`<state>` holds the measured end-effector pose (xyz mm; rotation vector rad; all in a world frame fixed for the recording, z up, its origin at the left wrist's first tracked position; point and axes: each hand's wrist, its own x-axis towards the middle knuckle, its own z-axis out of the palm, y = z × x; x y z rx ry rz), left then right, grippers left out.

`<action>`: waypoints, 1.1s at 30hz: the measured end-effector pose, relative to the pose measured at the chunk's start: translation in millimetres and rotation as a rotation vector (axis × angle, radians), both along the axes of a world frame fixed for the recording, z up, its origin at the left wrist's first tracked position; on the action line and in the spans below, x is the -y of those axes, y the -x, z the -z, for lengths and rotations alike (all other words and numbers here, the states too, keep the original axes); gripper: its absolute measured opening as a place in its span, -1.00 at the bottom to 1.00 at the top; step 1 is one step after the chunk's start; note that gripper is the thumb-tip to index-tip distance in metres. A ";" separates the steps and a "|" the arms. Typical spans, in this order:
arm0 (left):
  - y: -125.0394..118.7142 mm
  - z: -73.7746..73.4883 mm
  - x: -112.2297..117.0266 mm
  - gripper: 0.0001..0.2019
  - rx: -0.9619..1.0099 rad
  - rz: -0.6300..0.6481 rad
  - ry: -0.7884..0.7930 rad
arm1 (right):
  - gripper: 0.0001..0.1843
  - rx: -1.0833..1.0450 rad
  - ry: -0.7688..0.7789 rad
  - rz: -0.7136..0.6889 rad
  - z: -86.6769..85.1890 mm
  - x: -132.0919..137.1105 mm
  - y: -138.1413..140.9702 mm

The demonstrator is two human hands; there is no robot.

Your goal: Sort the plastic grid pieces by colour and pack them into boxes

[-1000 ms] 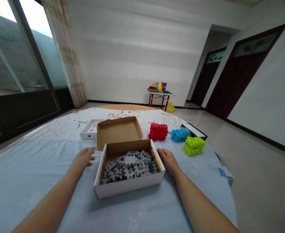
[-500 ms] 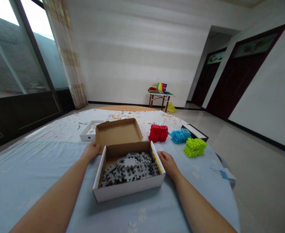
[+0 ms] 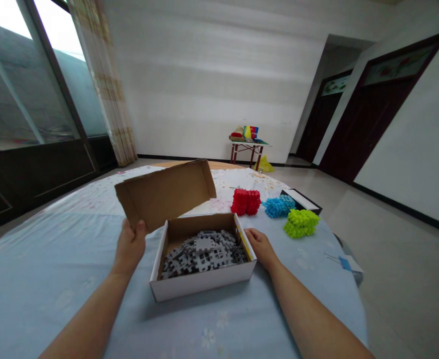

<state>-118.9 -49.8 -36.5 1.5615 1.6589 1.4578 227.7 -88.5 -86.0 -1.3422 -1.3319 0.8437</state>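
Observation:
My left hand [image 3: 130,244] grips a cardboard box lid [image 3: 167,194] by its near left corner, thumb on the brown inner side. The lid is tilted up, behind and to the left of an open white box [image 3: 204,285]. Grey interlocking plastic building pieces [image 3: 204,252] lie heaped in the box, some with window-like openings. My right hand [image 3: 259,244] is at the box's right side, its fingers curled against the wall; the fingertips are partly hidden by it.
Beyond the box, to the right, sit a red block stack [image 3: 245,201], a blue one [image 3: 278,206] and a lime-green one [image 3: 302,223]. A black-edged white tray [image 3: 302,199] lies behind them. A patterned cloth [image 3: 73,234] covers the table.
My left hand has raised the lid and swung it leftward, so it now hides the small white box behind. My right hand has stayed at the box's right side.

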 end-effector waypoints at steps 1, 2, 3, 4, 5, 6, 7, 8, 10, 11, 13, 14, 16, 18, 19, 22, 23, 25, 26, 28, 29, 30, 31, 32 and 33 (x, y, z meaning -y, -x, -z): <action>-2.1 1.3 3.4 -0.58 -0.057 -0.030 -0.053 | -0.48 -0.006 -0.001 0.001 -0.7 0.5 0.4; -3.7 3.2 6.6 -0.59 -0.120 -0.054 -0.089 | -0.48 -0.009 -0.003 0.001 -1.1 0.8 0.8; -4.7 5.3 9.4 -0.60 -0.176 -0.064 -0.102 | -0.48 -0.010 -0.004 0.001 -1.3 1.0 1.0; -5.3 7.4 11.7 -0.61 -0.215 -0.055 -0.088 | -0.48 -0.012 -0.004 -0.001 -1.2 1.1 1.1; -5.5 9.2 13.6 -0.62 -0.244 -0.035 -0.069 | -0.49 -0.016 -0.003 -0.004 -0.8 1.0 1.1; -5.5 10.7 14.8 -0.63 -0.265 -0.016 -0.061 | -0.49 -0.022 -0.001 -0.005 -0.3 0.8 1.0; -5.1 11.7 15.4 -0.63 -0.280 0.008 -0.068 | -0.50 -0.029 0.001 -0.006 0.3 0.5 0.8; -4.7 12.5 15.3 -0.63 -0.286 0.037 -0.087 | -0.50 -0.036 0.003 -0.007 1.0 0.1 0.5; -3.6 13.0 13.8 -0.61 -0.264 0.096 -0.117 | -0.50 -0.039 0.003 -0.007 2.2 -0.6 -0.3; -3.0 12.8 12.8 -0.58 -0.239 0.124 -0.114 | -0.49 -0.037 0.002 -0.008 2.7 -1.0 -0.8; -2.0 11.2 11.1 -0.50 -0.171 0.171 -0.074 | -0.48 -0.032 -0.002 -0.012 3.5 -1.4 -1.6; -1.5 9.7 10.8 -0.47 -0.131 0.195 -0.050 | -0.47 -0.029 -0.004 -0.011 3.7 -1.5 -1.9; -0.1 6.0 11.4 -0.44 -0.048 0.264 -0.019 | -0.46 -0.029 -0.006 -0.004 3.7 -1.4 -2.2; 2.0 3.3 12.7 -0.46 0.037 0.341 0.004 | -0.45 -0.050 -0.005 0.012 2.5 -1.1 -2.1; 3.2 3.0 13.1 -0.48 0.079 0.373 0.018 | -0.44 -0.072 -0.001 0.019 1.4 -1.0 -1.8; 6.6 6.3 11.6 -0.55 0.157 0.429 0.052 | -0.40 -0.183 0.011 0.030 -4.8 -1.4 -0.5; 7.4 8.1 10.2 -0.56 0.157 0.437 0.051 | -0.39 -0.223 0.010 0.032 -7.5 -1.6 0.2; 8.0 11.5 6.9 -0.59 0.102 0.434 0.049 | -0.37 -0.287 -0.018 0.008 -12.9 -2.2 1.7; 7.9 12.7 5.3 -0.60 0.060 0.425 0.050 | -0.37 -0.305 -0.043 -0.019 -15.1 -2.4 2.5; 7.2 13.5 2.9 -0.60 -0.017 0.399 0.056 | -0.39 -0.320 -0.094 -0.082 -17.9 -2.4 3.7; 6.8 13.2 2.4 -0.58 -0.047 0.392 0.059 | -0.41 -0.318 -0.112 -0.097 -18.7 -2.2 4.1; 6.4 12.4 2.4 -0.55 -0.066 0.391 0.062 | -0.43 -0.307 -0.123 -0.093 -19.2 -1.8 4.2; 5.9 11.0 3.0 -0.51 -0.071 0.396 0.069 | -0.45 -0.289 -0.129 -0.077 -20.0 -1.1 4.2; 5.3 9.0 4.1 -0.47 -0.063 0.404 0.082 | -0.47 -0.267 -0.137 -0.057 -21.2 0.0 4.2; 4.5 6.2 5.8 -0.44 -0.043 0.413 0.101 | -0.49 -0.242 -0.153 -0.046 -23.3 1.6 4.4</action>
